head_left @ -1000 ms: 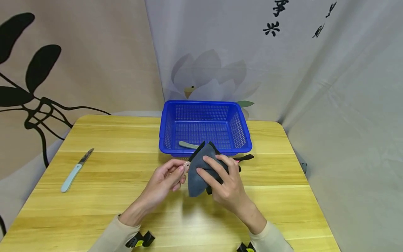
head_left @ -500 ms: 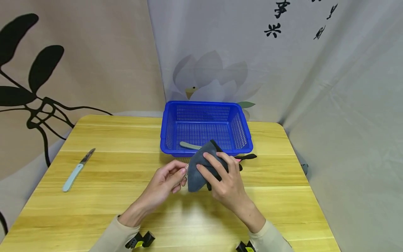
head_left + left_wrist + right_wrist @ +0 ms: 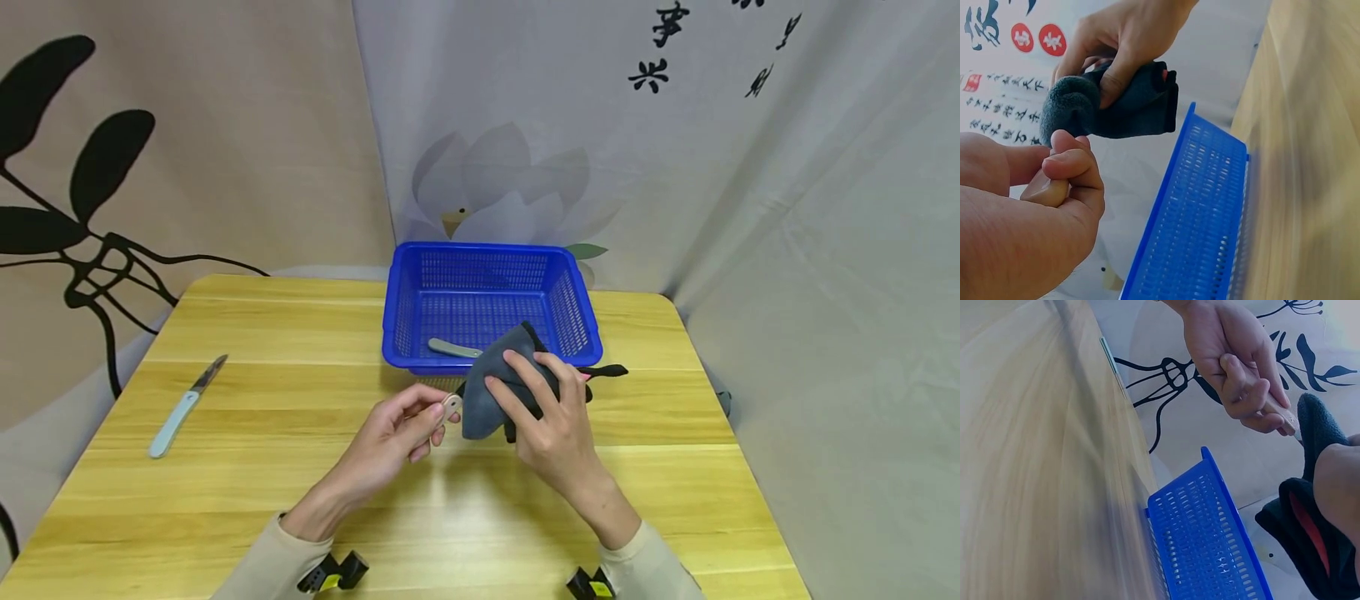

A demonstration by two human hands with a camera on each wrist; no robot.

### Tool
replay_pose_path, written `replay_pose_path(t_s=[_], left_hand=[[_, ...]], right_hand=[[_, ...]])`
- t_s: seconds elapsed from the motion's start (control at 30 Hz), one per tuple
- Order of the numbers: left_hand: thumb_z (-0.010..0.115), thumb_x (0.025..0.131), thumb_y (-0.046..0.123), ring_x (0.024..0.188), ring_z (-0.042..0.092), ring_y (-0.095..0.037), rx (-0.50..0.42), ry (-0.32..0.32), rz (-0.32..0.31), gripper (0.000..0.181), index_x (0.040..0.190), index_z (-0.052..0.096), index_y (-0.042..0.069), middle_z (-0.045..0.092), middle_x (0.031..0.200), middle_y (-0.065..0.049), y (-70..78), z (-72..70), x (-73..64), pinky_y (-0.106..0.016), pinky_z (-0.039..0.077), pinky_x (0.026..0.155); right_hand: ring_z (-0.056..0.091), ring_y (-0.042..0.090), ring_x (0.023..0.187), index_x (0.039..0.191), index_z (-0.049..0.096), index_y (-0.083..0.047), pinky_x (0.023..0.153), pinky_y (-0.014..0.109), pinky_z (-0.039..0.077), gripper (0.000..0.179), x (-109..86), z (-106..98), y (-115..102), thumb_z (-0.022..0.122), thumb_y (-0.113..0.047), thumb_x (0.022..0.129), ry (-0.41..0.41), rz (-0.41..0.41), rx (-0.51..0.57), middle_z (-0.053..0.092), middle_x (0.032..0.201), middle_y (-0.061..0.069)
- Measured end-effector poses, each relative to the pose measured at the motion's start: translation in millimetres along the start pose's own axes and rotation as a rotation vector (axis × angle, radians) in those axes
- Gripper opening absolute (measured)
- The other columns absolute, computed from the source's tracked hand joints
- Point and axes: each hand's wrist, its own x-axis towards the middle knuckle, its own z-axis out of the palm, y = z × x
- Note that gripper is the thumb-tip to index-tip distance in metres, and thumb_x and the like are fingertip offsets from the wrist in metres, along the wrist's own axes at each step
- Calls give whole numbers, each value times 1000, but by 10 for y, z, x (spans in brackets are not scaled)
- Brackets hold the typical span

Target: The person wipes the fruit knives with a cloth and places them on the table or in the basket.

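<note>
Both my hands are full, one thing in each. My left hand (image 3: 397, 429) has its thumb and fingers curled round the handle of one beige-handled knife (image 3: 452, 402); a rivet shows near the handle's front end. My right hand (image 3: 551, 425) grips one dark grey cloth (image 3: 491, 400), bunched in folds, with black edging and a strip of red inside one fold. Knife and cloth meet above the table (image 3: 315, 433), on my side of the basket; the cloth hides most of the blade, and I cannot tell how far it wraps it.

One blue plastic basket (image 3: 487, 312) stands beyond my hands. In it lies one pale grey-green handle (image 3: 453, 347), its far end hidden behind the cloth. One more knife, a light-blue-handled knife (image 3: 183, 414), lies on the table well off to my left, blade bare and pointing away from me. Two beige sleeves (image 3: 273, 562) cover my forearms, one black device (image 3: 333, 573) at each.
</note>
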Motion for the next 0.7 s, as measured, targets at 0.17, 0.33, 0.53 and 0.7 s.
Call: replay_pose_path(t_s=[0.17,0.33,0.53,0.7], left_hand=[[53,122,21,74,52,-5,19,-5,3,28,137,67,2,72,109,1,6,-6,-1,-18,45,62],[53,122,21,74,52,-6,35,5,-1,30,138,67,0,71,110,-2,-2,0,2,-18,46,62],[52,122,19,82,56,-6,9,52,-22,32,140,63,-5,73,115,-3,0,12,17,-17,47,64],[52,122,19,82,58,-7,4,68,-20,34,141,61,-7,73,113,-4,0,15,26,-17,45,63]], right_hand=[[58,49,128,132,81,-15,96,60,48,42,5,-16,51,62,1,99,0,20,-5,73,148,19],[56,51,128,134,80,-14,99,62,47,43,12,-34,88,60,3,100,9,58,-19,71,148,21],[58,52,125,132,81,-12,98,63,48,42,37,-56,62,61,4,100,56,61,-10,73,144,23],[61,49,122,128,83,-15,92,60,51,40,64,-40,-25,62,2,99,85,-26,38,76,141,20]])
